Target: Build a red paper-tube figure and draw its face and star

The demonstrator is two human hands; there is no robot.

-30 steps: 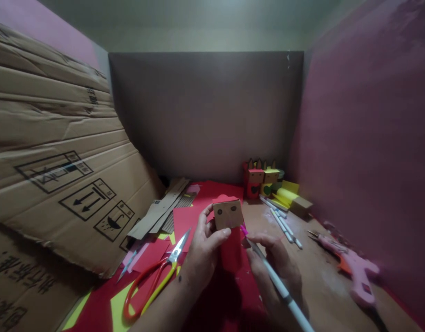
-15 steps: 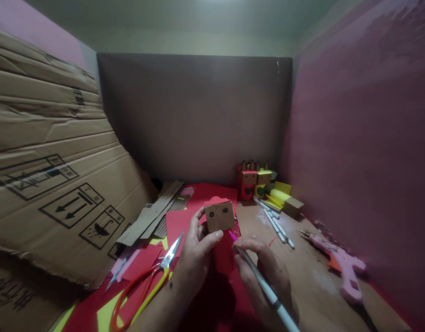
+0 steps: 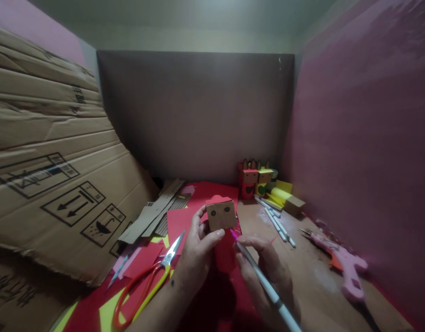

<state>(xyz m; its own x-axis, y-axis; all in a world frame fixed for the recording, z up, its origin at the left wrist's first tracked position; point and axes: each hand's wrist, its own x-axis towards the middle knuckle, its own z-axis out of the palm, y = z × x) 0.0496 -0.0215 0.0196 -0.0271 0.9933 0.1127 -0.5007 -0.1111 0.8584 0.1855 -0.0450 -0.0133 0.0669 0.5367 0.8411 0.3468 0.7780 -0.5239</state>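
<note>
Both grips engaged, lower centre

Left hand: thumb and fingers pinch cardboard-faced red figure, just below frame centre. Right hand: fingers curled round white marker, pink tip near figure's lower edge.

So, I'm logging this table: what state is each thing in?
Cardboard-faced figure: held in left hand, eyes drawn
Pink-tipped marker: uncapped, in right hand
Scissors: closed
Glue gun: lying down, heat unclear
Loose markers: lying down
Two eared figures: upright
Yellow box: lying down
Cardboard carton: creased

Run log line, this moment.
left hand: holds cardboard-faced figure | right hand: holds pink-tipped marker | scissors: beside left hand
</note>
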